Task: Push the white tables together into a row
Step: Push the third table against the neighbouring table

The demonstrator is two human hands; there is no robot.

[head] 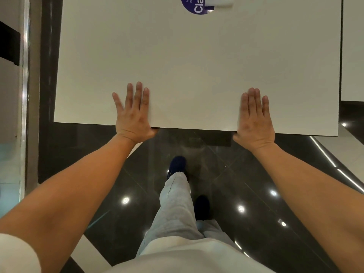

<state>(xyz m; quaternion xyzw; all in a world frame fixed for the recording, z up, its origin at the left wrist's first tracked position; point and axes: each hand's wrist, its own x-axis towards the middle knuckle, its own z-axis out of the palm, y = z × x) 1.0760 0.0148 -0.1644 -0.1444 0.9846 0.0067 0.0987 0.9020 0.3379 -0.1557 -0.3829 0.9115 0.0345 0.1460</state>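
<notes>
A large white table (197, 66) fills the upper middle of the head view. My left hand (132, 113) lies flat on its near edge, fingers spread, thumb hooked under the rim. My right hand (254, 117) lies flat on the same edge further right, fingers together, thumb below the rim. A second white table (352, 56) stands at the right, its side edge close against the first with only a thin dark gap between them. Its near edge sits further back than the first table's.
A purple round sticker (197, 5) and a white paper (218, 1) lie at the table's far edge. A wall with a metal strip (24, 95) runs down the left. Glossy dark floor (236, 184) lies below, with my legs and dark shoes (177, 164).
</notes>
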